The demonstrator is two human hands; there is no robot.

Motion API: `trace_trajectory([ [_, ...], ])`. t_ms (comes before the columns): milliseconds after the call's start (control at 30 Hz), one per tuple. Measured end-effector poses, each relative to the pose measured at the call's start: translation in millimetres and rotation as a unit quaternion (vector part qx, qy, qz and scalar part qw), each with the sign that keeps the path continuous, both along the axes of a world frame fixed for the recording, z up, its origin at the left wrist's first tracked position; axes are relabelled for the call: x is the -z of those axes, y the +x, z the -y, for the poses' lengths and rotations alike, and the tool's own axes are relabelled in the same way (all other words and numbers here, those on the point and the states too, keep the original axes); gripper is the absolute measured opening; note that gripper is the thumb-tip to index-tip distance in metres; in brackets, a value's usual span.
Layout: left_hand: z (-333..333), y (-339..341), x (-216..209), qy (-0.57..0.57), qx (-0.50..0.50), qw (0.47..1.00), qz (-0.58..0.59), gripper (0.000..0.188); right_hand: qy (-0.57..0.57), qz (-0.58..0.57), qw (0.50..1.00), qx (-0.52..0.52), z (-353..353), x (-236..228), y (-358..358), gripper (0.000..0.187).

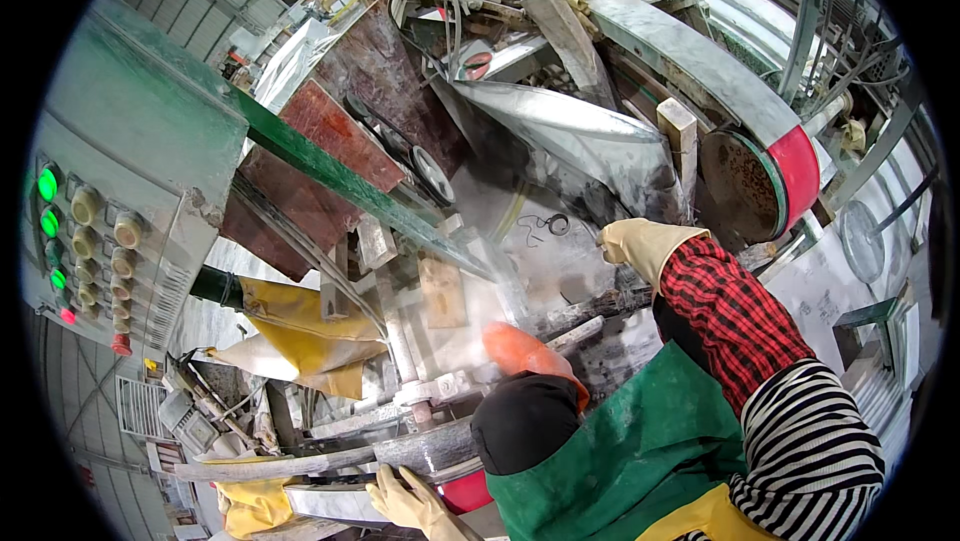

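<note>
My right hand (648, 247), in a cream rubber glove, reaches out with its fingers curled in. It is beside an upright wooden block (678, 146) and a dusty dark sheet (590, 156); anything inside the fingers is hidden. A thin black cord (556, 226) lies on the pale dusty surface left of it. At the lower edge my left hand (412, 506), gloved alike, has its fingers spread against a white bar (335, 504) with a red section (466, 491). A green apron (620, 441) lies between my arms, next to a black rounded shape (525, 431) and an orange one (535, 353).
A control cabinet (130, 141) with lit green buttons stands at the left, and a green beam (340, 176) slopes from it. A curved white guard (700, 51) with a red end and a rusty round wheel (742, 187) is at the right. Yellow sheeting (305, 326) hangs at the left.
</note>
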State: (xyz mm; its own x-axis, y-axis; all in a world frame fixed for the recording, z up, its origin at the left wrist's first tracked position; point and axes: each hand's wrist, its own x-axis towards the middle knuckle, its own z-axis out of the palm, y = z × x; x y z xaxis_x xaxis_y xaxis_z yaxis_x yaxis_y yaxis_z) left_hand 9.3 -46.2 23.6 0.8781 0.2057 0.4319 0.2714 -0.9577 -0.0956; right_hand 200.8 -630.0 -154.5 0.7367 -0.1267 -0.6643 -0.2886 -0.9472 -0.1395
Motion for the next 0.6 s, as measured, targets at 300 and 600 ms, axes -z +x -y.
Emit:
trace_trajectory([
  [300, 0.7, -6.6, 4.3, 0.004, 0.013, 1.000, -0.010, 0.044, 0.037, 0.030, 0.999, 0.023, -7.3, -26.9, -5.6, 0.030],
  [600, -34.0, -8.9, -3.6, -0.270, -0.096, 0.957, -0.048, 0.065, 0.071, -0.003, 0.997, 0.024, 10.3, -10.9, 3.3, 0.035],
])
